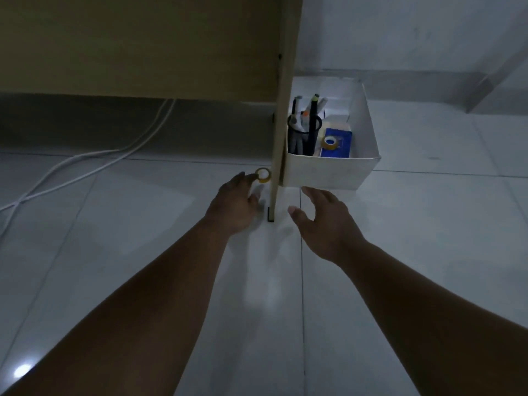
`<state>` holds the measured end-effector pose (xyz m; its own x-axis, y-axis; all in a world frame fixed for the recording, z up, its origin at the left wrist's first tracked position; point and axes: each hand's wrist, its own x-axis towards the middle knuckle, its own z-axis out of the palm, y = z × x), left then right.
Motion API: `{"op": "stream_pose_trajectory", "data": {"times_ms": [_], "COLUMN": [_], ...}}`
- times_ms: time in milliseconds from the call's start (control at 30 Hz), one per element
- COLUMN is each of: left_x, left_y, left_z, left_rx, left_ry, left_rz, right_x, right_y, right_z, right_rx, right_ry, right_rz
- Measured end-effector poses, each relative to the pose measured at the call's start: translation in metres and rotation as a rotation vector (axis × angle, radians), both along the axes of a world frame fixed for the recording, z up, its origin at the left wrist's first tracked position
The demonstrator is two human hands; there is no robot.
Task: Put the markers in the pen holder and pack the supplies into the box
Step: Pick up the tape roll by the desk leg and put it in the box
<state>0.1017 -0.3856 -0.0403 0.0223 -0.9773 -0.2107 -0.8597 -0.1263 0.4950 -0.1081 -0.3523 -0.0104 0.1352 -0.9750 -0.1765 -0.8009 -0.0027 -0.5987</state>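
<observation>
A white box [328, 174] stands on the tiled floor right of a wooden desk panel. Inside it are a black mesh pen holder [303, 138] with several markers [313, 110], a blue pack [341, 147] and a roll of tape [331, 142] on top of it. A second, yellowish tape roll [263, 174] lies on the floor left of the panel. My left hand [235, 202] reaches to it, fingertips touching its left edge. My right hand [323, 221] hovers with relaxed fingers just in front of the box, holding nothing.
The upright wooden desk panel [281, 115] stands between my two hands, its foot on the floor. White cables [85, 167] trail across the floor at the left under the desk. A white wall and skirting run behind the box.
</observation>
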Motion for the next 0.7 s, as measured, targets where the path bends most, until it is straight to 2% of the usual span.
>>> {"op": "stream_pose_trajectory", "data": {"times_ms": [167, 333, 533, 700], "left_x": [-0.027, -0.033, -0.024, -0.031], "left_y": [-0.04, -0.06, -0.069, -0.071], "left_z": [-0.026, -0.039, -0.053, -0.057], "left_rx": [0.124, 0.244, 0.234, 0.149], "left_ry": [-0.094, -0.271, -0.433, -0.346], "left_rz": [-0.094, -0.115, -0.215, -0.101], "right_x": [-0.016, -0.025, -0.012, 0.006], "right_y": [-0.011, -0.026, -0.031, -0.033], "right_z": [-0.023, -0.038, -0.048, -0.051], "right_rx": [0.021, 0.049, 0.071, 0.074], "right_ry": [0.015, -0.001, -0.028, -0.033], "right_rz": [0.005, 0.009, 0.055, 0.086]}}
